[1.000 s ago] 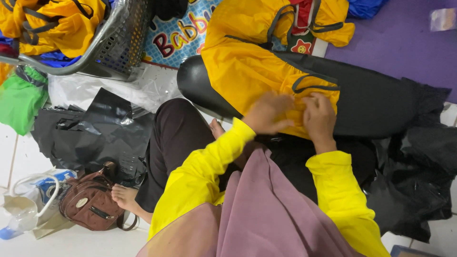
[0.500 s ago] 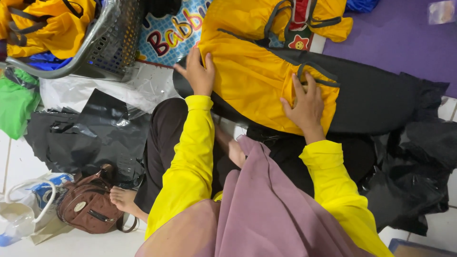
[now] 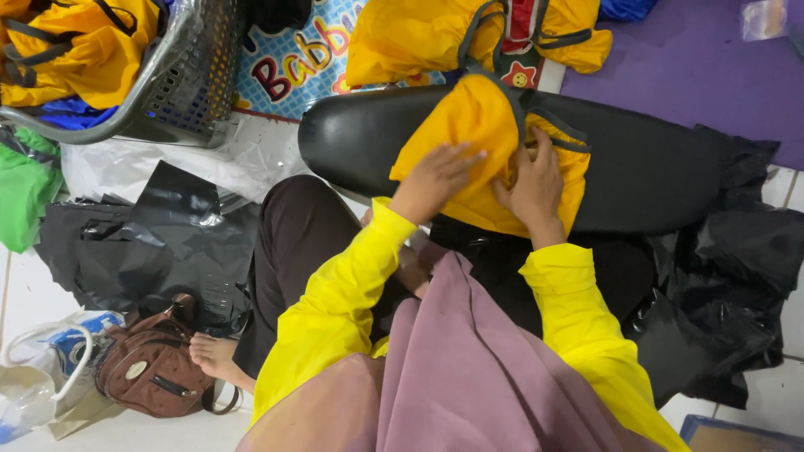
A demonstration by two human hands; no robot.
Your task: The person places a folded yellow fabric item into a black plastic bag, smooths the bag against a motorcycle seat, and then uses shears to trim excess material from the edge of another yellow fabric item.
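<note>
Overhead, head view only. Person seated on a tiled floor, both sleeves bright yellow, mauve cloth draped down the front at the near edge.

Left hand: palm down, fingers spread and nearly flat, pressing on the near left part of the yellow fabric bag. No closed grasp seen; it rests on the cloth.

Right hand: on the right part of the same bag, fingers curled over a fold just beside the dark strap. Appears to pinch the fabric, though the fingertips are partly buried in the fold, so the grip is not certain.

Yellow fabric bag: bunched, lying across the black padded cushion, which sits directly beyond the person's lap. The two hands are near each other, on either side of the bunched middle.

Surroundings:
- Far centre: second heap of yellow bags with dark straps, on a printed play mat.
- Far left: grey perforated basket, tilted, more yellow cloth in it.
- Far right: purple mat.
- Left: black plastic bags on the floor; green cloth at the left edge.
- Near left: brown handbag, just beside a bare foot.
- Right: crumpled black plastic.
</note>
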